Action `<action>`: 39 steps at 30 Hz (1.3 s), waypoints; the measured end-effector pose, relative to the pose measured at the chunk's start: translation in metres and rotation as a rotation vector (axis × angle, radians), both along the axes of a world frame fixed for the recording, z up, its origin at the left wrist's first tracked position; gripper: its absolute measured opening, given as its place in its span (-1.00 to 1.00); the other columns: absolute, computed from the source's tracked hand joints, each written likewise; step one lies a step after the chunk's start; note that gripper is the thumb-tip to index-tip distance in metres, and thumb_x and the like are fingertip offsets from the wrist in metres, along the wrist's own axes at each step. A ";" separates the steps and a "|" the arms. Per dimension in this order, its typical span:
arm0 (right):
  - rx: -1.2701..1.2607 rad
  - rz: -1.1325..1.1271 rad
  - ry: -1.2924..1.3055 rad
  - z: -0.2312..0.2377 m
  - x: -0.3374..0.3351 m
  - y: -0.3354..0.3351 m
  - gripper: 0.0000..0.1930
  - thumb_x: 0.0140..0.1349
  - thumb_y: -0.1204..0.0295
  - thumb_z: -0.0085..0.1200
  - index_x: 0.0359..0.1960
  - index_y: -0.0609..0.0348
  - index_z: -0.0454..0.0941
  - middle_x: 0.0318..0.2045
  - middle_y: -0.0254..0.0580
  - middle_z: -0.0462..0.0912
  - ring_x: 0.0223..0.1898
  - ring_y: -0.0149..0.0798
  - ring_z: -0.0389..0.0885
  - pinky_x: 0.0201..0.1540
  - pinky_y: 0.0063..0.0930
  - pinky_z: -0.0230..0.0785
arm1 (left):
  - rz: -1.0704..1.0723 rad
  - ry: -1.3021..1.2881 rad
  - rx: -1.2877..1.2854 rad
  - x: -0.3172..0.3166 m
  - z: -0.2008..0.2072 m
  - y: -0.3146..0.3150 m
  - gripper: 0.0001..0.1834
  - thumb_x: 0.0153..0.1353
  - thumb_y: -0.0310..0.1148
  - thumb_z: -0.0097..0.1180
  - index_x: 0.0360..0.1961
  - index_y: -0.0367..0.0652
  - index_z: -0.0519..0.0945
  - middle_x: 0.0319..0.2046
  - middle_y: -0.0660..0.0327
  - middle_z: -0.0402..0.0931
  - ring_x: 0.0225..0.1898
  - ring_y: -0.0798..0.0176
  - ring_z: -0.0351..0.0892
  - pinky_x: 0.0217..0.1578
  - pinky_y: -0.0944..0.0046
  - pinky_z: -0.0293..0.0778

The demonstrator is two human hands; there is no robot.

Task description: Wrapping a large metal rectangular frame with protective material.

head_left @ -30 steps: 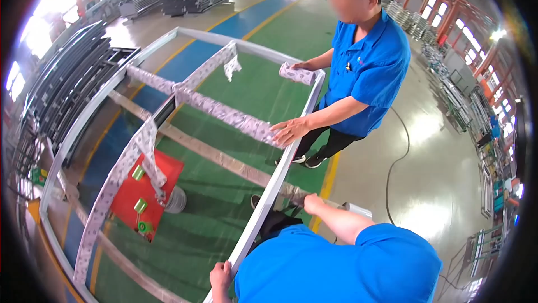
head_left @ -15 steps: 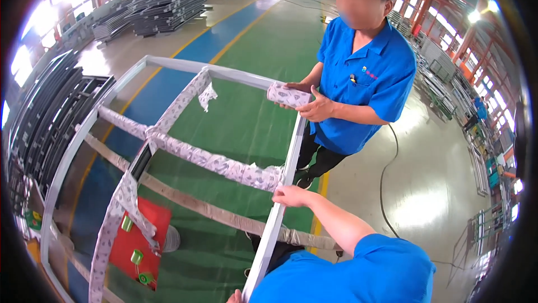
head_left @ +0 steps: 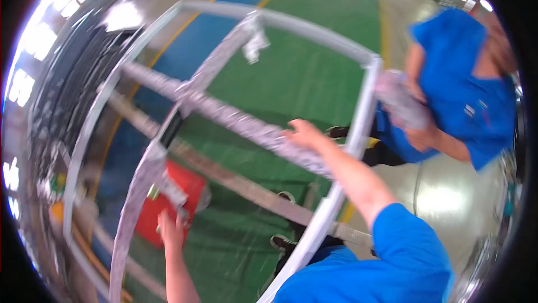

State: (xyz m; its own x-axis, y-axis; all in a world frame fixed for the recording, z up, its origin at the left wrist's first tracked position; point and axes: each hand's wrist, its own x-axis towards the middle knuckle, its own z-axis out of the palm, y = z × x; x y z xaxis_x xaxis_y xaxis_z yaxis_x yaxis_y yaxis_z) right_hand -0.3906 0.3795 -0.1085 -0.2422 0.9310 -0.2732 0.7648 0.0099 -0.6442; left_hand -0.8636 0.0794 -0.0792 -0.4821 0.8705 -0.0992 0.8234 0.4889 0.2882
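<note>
The picture is motion-blurred. A large grey metal frame (head_left: 367, 112) stands tilted in front of me, its crossbars wrapped in patterned protective film. My right hand (head_left: 305, 133) reaches across the frame's right rail, and its stretched fingers touch the long wrapped crossbar (head_left: 235, 118). My left hand (head_left: 171, 227) is low on the left, against a wrapped upright bar (head_left: 140, 191); blur hides whether it grips the bar. A co-worker in a blue shirt (head_left: 471, 90) stands at the frame's far right corner and holds a wad of peeled film (head_left: 400, 104).
A red box (head_left: 188, 185) lies on the green floor under the frame. Racks of dark metal profiles (head_left: 61, 79) run along the left. A blue lane and yellow line cross the floor behind. My shoe (head_left: 283, 242) shows beside the right rail.
My right hand left the frame's right rail and moved up-left onto the wrapped crossbar. My left hand came up into view beside the wrapped upright. The view swung left and blurred.
</note>
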 end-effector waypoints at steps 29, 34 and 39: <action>-0.331 0.156 0.419 -0.003 -0.120 0.009 -0.38 0.03 0.31 0.18 0.15 0.38 0.45 -0.08 -0.16 0.64 -0.09 -0.32 0.58 0.07 -0.44 0.38 | 0.049 0.130 -0.166 -0.142 0.021 0.171 -0.45 0.06 -0.04 0.37 0.00 -0.08 0.53 -0.02 0.04 0.55 0.07 -0.04 0.55 0.02 0.00 0.54; -0.235 0.142 0.304 0.002 -0.117 0.006 -0.33 0.02 0.26 0.19 0.18 0.39 0.42 -0.02 -0.09 0.63 -0.03 -0.29 0.58 0.10 -0.42 0.37 | 0.072 0.161 -0.156 -0.146 0.020 0.168 -0.45 0.05 -0.05 0.38 -0.02 -0.11 0.52 -0.03 0.01 0.54 0.09 -0.08 0.52 0.05 0.00 0.50; -0.199 0.209 0.201 0.007 -0.117 0.006 -0.26 0.01 0.20 0.22 0.23 0.38 0.37 0.04 0.10 0.61 0.06 -0.10 0.59 0.16 -0.35 0.35 | 0.076 0.168 -0.147 -0.144 0.021 0.156 -0.48 0.06 -0.07 0.36 -0.06 -0.13 0.51 -0.09 0.02 0.53 0.08 -0.08 0.51 0.04 0.02 0.47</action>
State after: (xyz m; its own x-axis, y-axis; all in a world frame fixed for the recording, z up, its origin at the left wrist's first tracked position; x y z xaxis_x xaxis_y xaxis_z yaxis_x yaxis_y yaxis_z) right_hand -0.5079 0.3856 -0.1018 -0.4892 0.7890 -0.3719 0.6170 0.0116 -0.7869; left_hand -1.0072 0.2356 -0.0586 -0.5664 0.8129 -0.1353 0.8128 0.5782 0.0710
